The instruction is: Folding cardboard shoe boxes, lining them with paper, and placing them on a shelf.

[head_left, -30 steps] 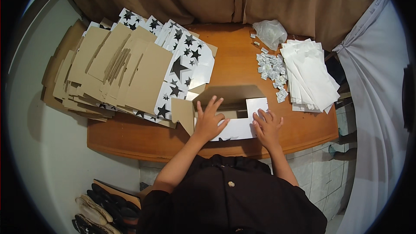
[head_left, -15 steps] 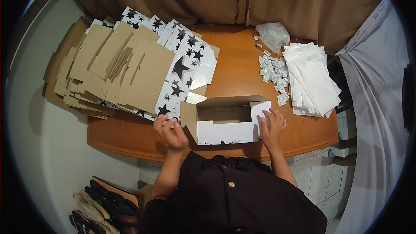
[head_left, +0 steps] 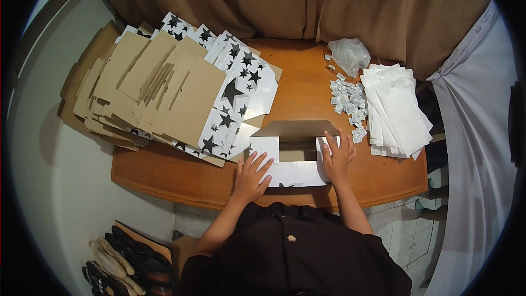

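Note:
A white cardboard box (head_left: pixel 298 173) with a brown inside stands near the table's front edge. Its back flap (head_left: pixel 298 127) is raised, and both side flaps are folded inward over the opening. My left hand (head_left: pixel 252 177) lies with fingers spread on the left side flap (head_left: pixel 267 147) and the box's left end. At the other end my right hand (head_left: pixel 338 159) rests with fingers apart on the right side flap. Neither hand grips anything. Part of the brown interior shows between the flaps.
Flattened star-printed cardboard boxes (head_left: pixel 181 85) are heaped on the table's left. Several small white packets (head_left: pixel 348 98), a clear plastic bag (head_left: pixel 349 56) and a pile of white paper sheets (head_left: pixel 395 111) lie at the right. Shoes (head_left: pixel 129 260) are on the floor at lower left.
My left hand has moved right onto the box, and the left side flap, which stood outward, is now folded in. My right hand stays on the right flap.

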Motion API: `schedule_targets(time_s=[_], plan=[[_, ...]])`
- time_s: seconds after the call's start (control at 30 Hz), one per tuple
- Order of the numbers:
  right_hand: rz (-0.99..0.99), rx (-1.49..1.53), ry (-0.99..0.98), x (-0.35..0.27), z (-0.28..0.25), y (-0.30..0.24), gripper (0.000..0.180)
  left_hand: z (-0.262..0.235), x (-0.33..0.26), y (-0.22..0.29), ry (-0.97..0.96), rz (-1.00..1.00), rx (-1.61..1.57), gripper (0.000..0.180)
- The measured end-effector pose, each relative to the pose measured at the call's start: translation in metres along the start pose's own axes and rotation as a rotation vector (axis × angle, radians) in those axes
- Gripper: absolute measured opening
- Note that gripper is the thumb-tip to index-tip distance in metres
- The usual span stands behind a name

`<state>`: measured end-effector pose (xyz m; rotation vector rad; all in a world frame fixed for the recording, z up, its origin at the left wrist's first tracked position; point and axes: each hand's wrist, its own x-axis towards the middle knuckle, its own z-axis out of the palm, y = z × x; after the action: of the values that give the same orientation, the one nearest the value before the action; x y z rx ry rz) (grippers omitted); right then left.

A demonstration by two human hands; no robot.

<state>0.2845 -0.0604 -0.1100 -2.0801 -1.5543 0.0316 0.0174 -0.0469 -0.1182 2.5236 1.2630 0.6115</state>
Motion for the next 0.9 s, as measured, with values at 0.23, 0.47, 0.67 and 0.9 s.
schedule_targets(time_s=[0.23,0.47,0.67,0.9], plan=[[-0.028,0.058,0.043,0.0,0.001,0.002,0.031,0.003,0.004,0.005,-0.046,-0.086,0.049,0.042],[0.006,0.41,0.187,-0.001,0.004,0.014,0.027,0.007,0.006,0.007,0.004,-0.085,0.099,0.04],[0.006,0.081,-0.026,-0.001,-0.007,0.0,0.042,0.004,0.013,-0.002,0.491,-0.248,-0.264,0.05],[0.098,-0.085,-0.174,0.008,-0.01,-0.008,0.082,0.007,0.043,-0.011,0.161,-0.55,-0.013,0.1]])
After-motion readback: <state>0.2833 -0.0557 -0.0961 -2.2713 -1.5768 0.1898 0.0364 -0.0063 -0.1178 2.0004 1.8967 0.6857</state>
